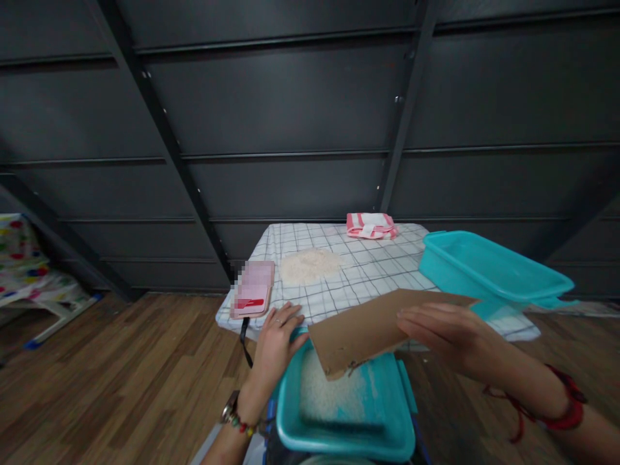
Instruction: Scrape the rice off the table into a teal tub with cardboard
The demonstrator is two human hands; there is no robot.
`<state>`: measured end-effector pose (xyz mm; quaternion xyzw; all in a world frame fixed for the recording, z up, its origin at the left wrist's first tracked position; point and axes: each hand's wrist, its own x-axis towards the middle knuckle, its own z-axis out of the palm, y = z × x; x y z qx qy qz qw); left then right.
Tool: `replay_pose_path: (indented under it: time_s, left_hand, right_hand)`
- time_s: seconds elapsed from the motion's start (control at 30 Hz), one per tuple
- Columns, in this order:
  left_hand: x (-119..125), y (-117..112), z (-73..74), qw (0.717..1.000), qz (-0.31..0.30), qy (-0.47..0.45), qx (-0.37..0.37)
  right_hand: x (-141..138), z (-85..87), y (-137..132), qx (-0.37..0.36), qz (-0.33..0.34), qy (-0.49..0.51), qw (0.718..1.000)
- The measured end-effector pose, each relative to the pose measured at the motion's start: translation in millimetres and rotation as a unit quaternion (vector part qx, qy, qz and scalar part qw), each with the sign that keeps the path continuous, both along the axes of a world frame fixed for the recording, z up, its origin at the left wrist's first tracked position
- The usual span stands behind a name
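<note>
My right hand [445, 332] grips a bent piece of brown cardboard [363, 329] by its right part, with the fingers on top. The cardboard slants over the back of a teal plastic container [285, 420]. Pale fine grains, which look like rice [329, 394], lie inside that container. At its back left corner, my left hand [276, 336] holds the rim, with the thumb and fingers on either side and the fingertips by the table edge. A flat pile of similar pale grains [310, 266] is spread on the checked cloth [353, 290] beyond my hands.
A second teal container [494, 265] stands at the table's right edge. A pink phone-like case [252, 290] with a black strap lies at the left. A folded pink-and-white striped cloth [371, 226] sits at the back. Dark metal panels [290, 110] rise behind the table.
</note>
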<state>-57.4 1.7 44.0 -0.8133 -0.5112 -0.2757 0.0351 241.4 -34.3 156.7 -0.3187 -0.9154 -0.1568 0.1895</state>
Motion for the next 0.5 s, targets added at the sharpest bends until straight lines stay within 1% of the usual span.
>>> replay_pose_path:
  time_s: [0.13,0.23,0.3,0.37,0.43,0.5]
  left_hand:
    - [3,-1,4.3,1.000,0.015,0.006,-0.020]
    - [-3,-5,4.6,0.999,-0.002,0.022,-0.042]
    - [-9,-8,1.6,0.999,0.004,0.024,-0.040]
    - [-14,-8,-2.2,0.998,0.045,0.015,-0.027]
    - [-15,-7,-4.5,0.996,0.087,0.004,-0.015]
    - [-13,-5,-4.2,0.995,0.100,0.002,-0.005]
  right_hand:
    - [2,3.7,1,-0.001,0.011,-0.005,1.000]
    - [1,6.0,1,0.027,0.032,-0.016,0.999]
    - [0,7.0,1,0.043,0.042,-0.018,0.998]
    - [-1,7.1,1,0.045,0.041,-0.018,0.998]
    - [-1,6.0,1,0.032,0.035,-0.018,0.999]
    - [0,4.0,0,0.015,0.028,-0.015,0.999]
